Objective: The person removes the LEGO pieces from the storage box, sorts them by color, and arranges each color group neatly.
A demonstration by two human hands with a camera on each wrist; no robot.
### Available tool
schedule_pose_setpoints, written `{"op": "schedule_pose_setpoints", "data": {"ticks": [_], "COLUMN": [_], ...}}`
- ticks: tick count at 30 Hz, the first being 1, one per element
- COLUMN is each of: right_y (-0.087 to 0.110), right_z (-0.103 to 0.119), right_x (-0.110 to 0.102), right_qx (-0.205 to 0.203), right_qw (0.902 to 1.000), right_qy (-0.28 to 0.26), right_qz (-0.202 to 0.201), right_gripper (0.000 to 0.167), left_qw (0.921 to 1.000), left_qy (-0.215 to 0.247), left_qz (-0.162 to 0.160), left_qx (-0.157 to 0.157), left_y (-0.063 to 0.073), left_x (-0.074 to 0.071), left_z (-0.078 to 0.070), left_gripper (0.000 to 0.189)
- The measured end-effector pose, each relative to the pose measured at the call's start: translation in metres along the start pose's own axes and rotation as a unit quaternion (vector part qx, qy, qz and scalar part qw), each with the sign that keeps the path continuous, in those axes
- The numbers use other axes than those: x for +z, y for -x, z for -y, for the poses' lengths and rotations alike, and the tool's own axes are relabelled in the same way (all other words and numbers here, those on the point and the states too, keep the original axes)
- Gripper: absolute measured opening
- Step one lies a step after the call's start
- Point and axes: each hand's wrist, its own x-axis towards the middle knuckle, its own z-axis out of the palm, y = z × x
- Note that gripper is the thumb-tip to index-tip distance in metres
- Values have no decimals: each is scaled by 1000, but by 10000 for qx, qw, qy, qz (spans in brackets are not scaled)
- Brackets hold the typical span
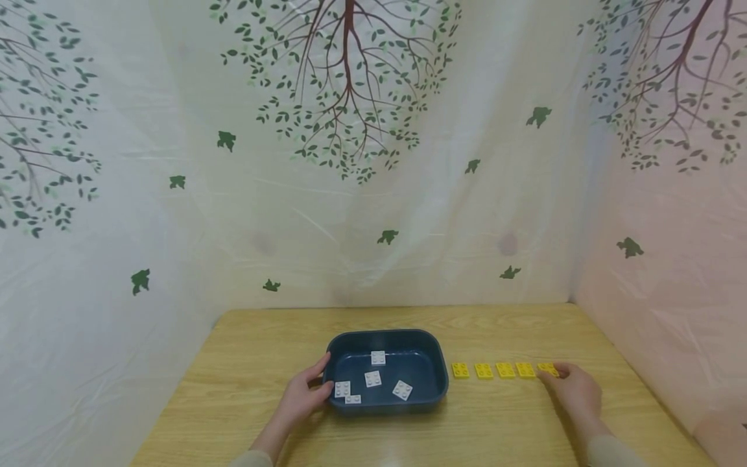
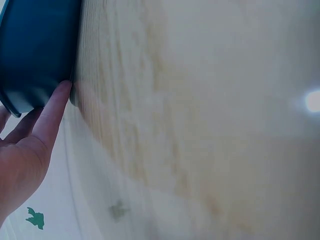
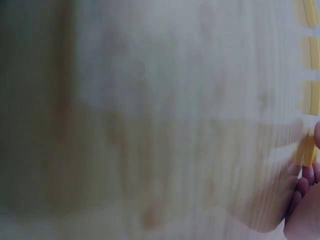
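Note:
My left hand (image 1: 303,392) is at the left end of a dark blue tray (image 1: 388,408), thumb and fingers extended against its side. In the left wrist view, straight fingers (image 2: 52,112) touch the outer wall of the tray (image 2: 40,55). My right hand (image 1: 574,389) pinches the rightmost yellow toy brick (image 1: 546,369) between thumb and fingers, down at the tabletop. That brick (image 3: 309,150) is partly covered by fingers in the right wrist view. It stands at the end of a row of yellow bricks (image 1: 506,370) right of the tray.
Several white toy bricks (image 1: 373,379) lie spread inside the tray, two of them together in its front left corner. The wooden table (image 1: 280,337) meets a pale curtain (image 1: 327,259) printed with trees and leaves at the back and sides.

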Motion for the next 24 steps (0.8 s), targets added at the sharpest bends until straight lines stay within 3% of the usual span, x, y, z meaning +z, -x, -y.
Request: {"op": "schedule_pose_setpoints", "data": {"ticks": [8, 19, 24], "right_y": [-14, -17, -24], "right_z": [-5, -1, 1], "right_x": [5, 6, 6], "right_qx": [-69, 317, 244], "right_qw": [9999, 9962, 9969], "right_qy": [-129, -800, -728], "right_qz": [10, 157, 188], "right_gripper": [65, 63, 59], "left_qw": [10000, 9997, 9994], "left_qy": [27, -108, -249], "left_qz": [-66, -163, -213], "left_qx": [-22, 165, 121], "left_y": [-5, -12, -17], "left_x": [3, 1, 2], "left_z": [1, 4, 5], "left_gripper": [60, 60, 59]}}
